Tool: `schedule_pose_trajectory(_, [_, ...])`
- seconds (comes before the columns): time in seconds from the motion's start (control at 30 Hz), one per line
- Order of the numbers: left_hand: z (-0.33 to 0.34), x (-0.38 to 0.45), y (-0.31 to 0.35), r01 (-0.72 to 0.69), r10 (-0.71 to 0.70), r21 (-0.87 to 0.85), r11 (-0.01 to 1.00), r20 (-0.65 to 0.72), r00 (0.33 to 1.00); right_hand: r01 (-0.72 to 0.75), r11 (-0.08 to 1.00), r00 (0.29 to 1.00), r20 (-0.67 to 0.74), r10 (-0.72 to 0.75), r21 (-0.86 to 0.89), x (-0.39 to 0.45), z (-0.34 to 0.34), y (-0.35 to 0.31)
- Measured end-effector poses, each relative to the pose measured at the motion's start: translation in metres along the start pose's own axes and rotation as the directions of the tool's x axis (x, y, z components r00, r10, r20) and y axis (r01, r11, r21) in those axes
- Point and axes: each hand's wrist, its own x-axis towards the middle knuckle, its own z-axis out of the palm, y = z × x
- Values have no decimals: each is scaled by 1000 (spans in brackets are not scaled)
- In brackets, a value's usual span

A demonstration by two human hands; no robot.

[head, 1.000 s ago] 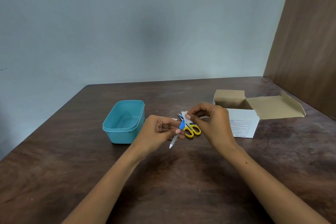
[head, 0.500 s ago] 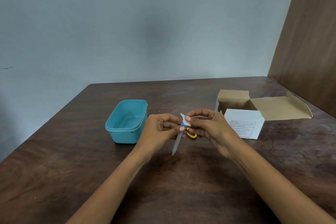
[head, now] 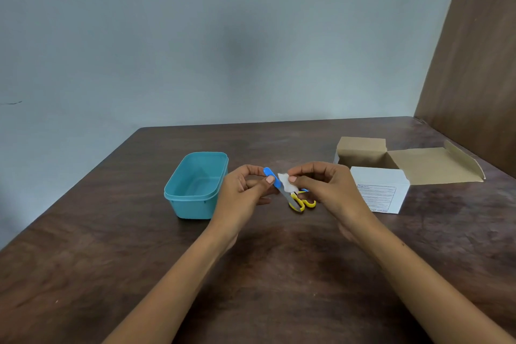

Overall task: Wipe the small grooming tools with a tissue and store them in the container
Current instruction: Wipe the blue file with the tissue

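Swung since 0.5 s ago: nail file (head: 275, 180) blade now pointing down-right toward scissors, was hanging straight down; blue handle end now up-left. Hands slightly further apart than before, yellow scissor loops more exposed.

Left hand (head: 245, 190) pinching blue handle of file between thumb and fingers, held above table. Right hand (head: 324, 184) pinching white tissue (head: 285, 183) folded against the file just below the blue handle, thumb on top. Metal blade sticking out past tissue, tip over the yellow loops; touching or not, cannot tell.

Yellow-handled scissors (head: 303, 202) lying on table (head: 111, 260) below the hands, just right of centre, partly hidden by right hand. Small blue bit beside right-hand fingers above scissors, too small to identify.

Teal container (head: 178, 197) on table left of left hand, lid off, nothing visible inside. Near the left hand, not touching.

Opened cardboard box (head: 379, 190) on table right of right hand, white front with printed label, brown flaps folded back. Grey wall (head: 223, 36) behind, brown wood panel (head: 480, 64) at right edge.
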Motion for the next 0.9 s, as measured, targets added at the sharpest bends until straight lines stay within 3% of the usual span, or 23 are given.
schedule_pose_trajectory(0.17, [1, -2, 0, -8, 8, -6, 1000, 17, 1000, 164, 963, 986, 24, -162, -212, 0, 3, 6])
schedule_pose_trajectory(0.37, [4, -5, -3, -26, 28, -49, 998, 40, 999, 337, 779, 930, 57, -364, -529, -2, 9, 13])
schedule_pose_trajectory(0.57, [8, -4, -6, -32, 34, -30, 999, 41, 999, 346, 716, 919, 68, -387, -606, 1, 8, 17])
schedule_pose_trajectory(0.73, [0, 1, -4, -208, 206, 167, 964, 28, 978, 386, 704, 916, 157, -370, -596, 3, 7, 17])
schedule_pose_trajectory(0.9, [-1, 0, -3, -218, 222, 106, 970, -25, 975, 389, 705, 921, 224, -320, -592, 6, 5, 16])
